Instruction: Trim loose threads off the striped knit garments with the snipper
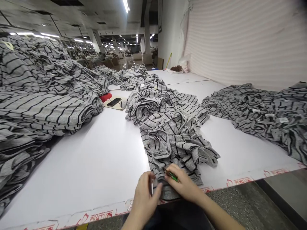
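Observation:
A grey garment with black stripes lies crumpled in front of me, its near end reaching the table's front edge. My right hand is closed around small green-handled thread snips, their dark tip pointing left over the cloth. My left hand is at the garment's near left edge, thumb and fingers apart, with the fingertips touching or very close to the fabric. Just beyond both hands, a folded opening of the garment faces up.
Large piles of the same striped cloth stand at left and right of the white table. Behind the garment, a dark phone rests on a board beside a red item. A pale striped curtain hangs at right.

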Tool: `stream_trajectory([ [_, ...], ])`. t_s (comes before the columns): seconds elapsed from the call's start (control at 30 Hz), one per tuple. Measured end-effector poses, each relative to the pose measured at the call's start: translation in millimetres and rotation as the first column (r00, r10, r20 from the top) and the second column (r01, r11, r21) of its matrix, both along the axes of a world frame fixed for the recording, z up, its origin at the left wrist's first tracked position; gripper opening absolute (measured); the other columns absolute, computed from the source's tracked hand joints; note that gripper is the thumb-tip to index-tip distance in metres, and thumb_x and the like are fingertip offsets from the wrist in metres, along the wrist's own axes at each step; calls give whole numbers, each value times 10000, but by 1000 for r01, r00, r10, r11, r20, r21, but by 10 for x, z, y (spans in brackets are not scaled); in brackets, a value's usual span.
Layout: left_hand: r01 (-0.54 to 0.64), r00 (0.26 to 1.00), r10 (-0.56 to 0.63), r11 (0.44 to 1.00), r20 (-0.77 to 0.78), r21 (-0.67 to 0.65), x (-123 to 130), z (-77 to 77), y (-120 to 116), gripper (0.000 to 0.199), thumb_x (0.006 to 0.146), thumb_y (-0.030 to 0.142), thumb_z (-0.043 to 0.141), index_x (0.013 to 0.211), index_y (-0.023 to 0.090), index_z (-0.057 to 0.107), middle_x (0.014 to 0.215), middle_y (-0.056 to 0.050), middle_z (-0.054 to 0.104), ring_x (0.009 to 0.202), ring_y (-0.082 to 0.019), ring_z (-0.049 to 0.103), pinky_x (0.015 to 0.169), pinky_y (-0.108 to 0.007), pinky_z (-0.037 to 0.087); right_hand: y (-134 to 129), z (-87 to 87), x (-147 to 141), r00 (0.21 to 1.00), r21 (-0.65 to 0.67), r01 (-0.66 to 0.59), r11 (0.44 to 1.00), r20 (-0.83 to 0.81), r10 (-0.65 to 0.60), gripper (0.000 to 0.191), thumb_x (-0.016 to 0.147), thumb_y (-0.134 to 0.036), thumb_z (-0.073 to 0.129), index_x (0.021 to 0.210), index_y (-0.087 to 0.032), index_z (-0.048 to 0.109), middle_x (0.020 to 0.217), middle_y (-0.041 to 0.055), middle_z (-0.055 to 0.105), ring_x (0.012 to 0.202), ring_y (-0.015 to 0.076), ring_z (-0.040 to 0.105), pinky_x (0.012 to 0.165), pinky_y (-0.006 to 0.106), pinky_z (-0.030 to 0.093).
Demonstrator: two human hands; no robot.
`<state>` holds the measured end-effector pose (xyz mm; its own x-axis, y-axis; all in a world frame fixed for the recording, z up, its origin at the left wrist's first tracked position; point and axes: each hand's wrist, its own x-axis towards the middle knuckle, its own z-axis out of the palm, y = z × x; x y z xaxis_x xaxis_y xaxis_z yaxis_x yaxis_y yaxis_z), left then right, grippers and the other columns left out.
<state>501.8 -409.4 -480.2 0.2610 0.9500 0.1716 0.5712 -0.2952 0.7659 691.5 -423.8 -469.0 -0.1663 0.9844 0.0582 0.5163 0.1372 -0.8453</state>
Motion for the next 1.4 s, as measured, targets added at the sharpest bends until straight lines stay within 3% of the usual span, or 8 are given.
stream_trajectory([
  [0.2, -36, 941, 96, 982, 326, -187, 353, -108, 17, 189, 824, 334, 572, 936, 215, 478, 805, -3, 555, 741, -183, 574, 677, -302, 467, 6, 132, 76, 992, -64, 53, 997, -112, -60, 141, 902, -278, 495, 810, -188, 554, 767, -4, 565, 736, 162, 528, 648, 242, 420],
  [0.3, -34, 897, 74, 994, 436, -100, 348, -150, 88, 150, 834, 210, 524, 980, 224, 489, 865, -17, 573, 807, -180, 589, 713, -291, 477, -16, 168, 64, 984, -46, 117, 992, -129, -122, 100, 884, -245, 500, 820, -189, 554, 770, 0, 570, 723, 163, 527, 647, 250, 415],
  [0.5, 47, 969, -151, 887, 194, 458, 199, -140, 112, 235, 802, 41, 485, 931, 236, 511, 864, -24, 566, 816, -174, 564, 731, -293, 489, -82, 238, 71, 990, 116, 143, 983, -28, -140, 155, 800, -92, 463, 853, -214, 543, 873, 21, 549, 831, 183, 541, 745, 277, 418],
  [0.93, 45, 978, -146, 844, 149, 535, 170, -114, 142, 235, 799, 15, 504, 888, 228, 546, 850, -37, 551, 803, -176, 542, 713, -293, 491, -22, 306, 99, 980, 1, 80, 997, 184, -79, 220, 836, -239, 611, 1052, -256, 646, 916, 12, 608, 840, 187, 590, 734, 267, 437],
  [1.0, 2, 968, -113, 896, 223, 444, 187, -88, 144, 164, 808, 74, 533, 844, 230, 570, 896, -47, 582, 862, -196, 559, 760, -318, 482, 30, 241, 84, 976, 50, 95, 994, 190, -103, 218, 810, -149, 567, 1001, -231, 630, 895, 14, 598, 823, 186, 582, 716, 269, 432],
  [1.1, 36, 903, -18, 999, 430, -34, 221, -25, 165, 67, 862, 238, 539, 919, 233, 574, 844, -31, 610, 759, -173, 574, 677, -283, 462, 108, 184, 90, 973, 129, 157, 979, 151, -176, 199, 813, -70, 453, 865, -206, 589, 843, 17, 577, 788, 179, 567, 696, 272, 426],
  [1.2, 159, 771, 167, 884, 615, -439, 243, 9, 205, 255, 854, 403, 566, 1042, 236, 523, 631, 60, 485, 485, -85, 399, 475, -194, 308, 112, 232, 125, 975, 135, 163, 977, 127, -180, 125, 855, -137, 487, 880, -209, 586, 859, 18, 570, 782, 177, 568, 701, 274, 433],
  [1.4, 242, 700, 227, 817, 677, -524, 254, 6, 255, 355, 815, 483, 598, 1040, 223, 510, 557, 103, 376, 413, -48, 275, 417, -175, 193, 7, 394, 145, 941, 151, -4, 989, 334, -47, 201, 885, -234, 557, 1070, -229, 639, 948, 47, 627, 864, 213, 586, 753, 306, 430],
])
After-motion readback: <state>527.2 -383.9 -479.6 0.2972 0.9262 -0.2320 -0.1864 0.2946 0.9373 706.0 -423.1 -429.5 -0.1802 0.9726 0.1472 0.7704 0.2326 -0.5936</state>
